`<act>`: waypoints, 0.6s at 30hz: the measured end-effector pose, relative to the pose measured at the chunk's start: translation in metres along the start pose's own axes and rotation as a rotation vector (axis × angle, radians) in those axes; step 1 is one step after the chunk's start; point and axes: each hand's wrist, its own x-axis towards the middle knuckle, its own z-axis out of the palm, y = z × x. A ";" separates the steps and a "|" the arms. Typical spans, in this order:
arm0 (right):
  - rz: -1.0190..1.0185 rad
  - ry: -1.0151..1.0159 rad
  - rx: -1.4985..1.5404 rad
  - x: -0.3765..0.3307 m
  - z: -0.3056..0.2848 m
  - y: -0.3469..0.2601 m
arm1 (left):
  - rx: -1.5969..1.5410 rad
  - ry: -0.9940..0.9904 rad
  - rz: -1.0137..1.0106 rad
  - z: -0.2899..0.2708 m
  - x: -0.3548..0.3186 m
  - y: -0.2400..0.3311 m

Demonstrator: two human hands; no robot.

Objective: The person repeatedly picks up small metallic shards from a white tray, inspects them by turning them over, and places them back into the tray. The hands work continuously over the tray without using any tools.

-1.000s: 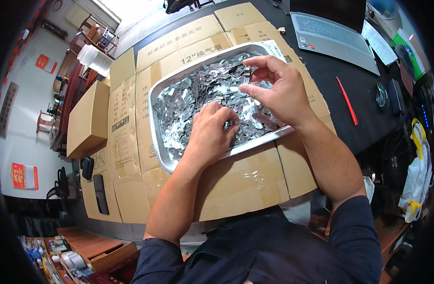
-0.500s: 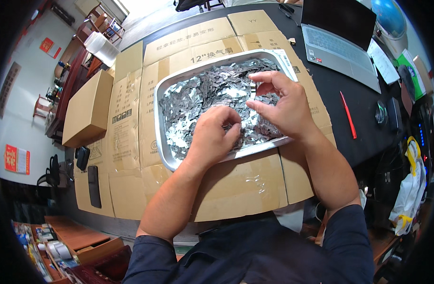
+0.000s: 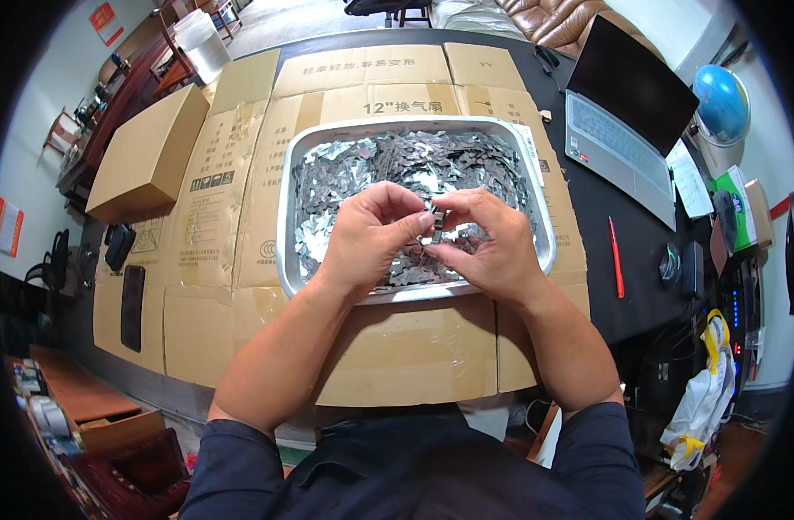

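Observation:
A shiny metal tray (image 3: 286, 251) lies on flattened cardboard and is heaped with several small flat grey metal pieces (image 3: 414, 160). Above its near half, my left hand (image 3: 367, 238) and my right hand (image 3: 488, 243) meet fingertip to fingertip. Both pinch one small dark metal piece (image 3: 437, 222) between thumbs and forefingers. My forearms come up from the lower edge, in dark blue sleeves.
Flattened cardboard sheets (image 3: 397, 347) cover a dark table. A closed cardboard box (image 3: 150, 152) stands at the left, with a dark phone (image 3: 132, 305) near it. An open laptop (image 3: 627, 121), a red pen (image 3: 615, 257) and a blue globe (image 3: 722, 104) are at the right.
My hands have lifted out of the heap and come together over the tray's near half, now pinching one small piece between them. The view has shifted slightly.

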 end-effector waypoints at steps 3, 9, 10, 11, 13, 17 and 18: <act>0.040 -0.010 0.014 0.000 -0.001 -0.001 | -0.048 -0.047 -0.001 0.001 -0.001 0.002; 0.049 -0.033 0.063 0.001 -0.002 -0.001 | -0.033 -0.061 -0.020 0.002 -0.002 0.005; 0.042 -0.042 0.067 0.001 -0.003 -0.001 | -0.031 -0.065 -0.017 0.001 -0.002 0.005; 0.042 -0.054 0.084 0.001 -0.003 0.000 | -0.037 -0.068 -0.018 0.000 -0.002 0.005; 0.062 -0.076 0.087 0.001 -0.006 0.000 | -0.036 -0.080 -0.021 -0.001 -0.001 0.005; 0.075 -0.107 0.115 0.000 -0.008 0.002 | -0.023 -0.103 -0.032 -0.003 0.000 0.004; 0.076 -0.106 0.119 0.000 -0.008 0.002 | -0.018 -0.105 -0.032 -0.003 0.000 0.004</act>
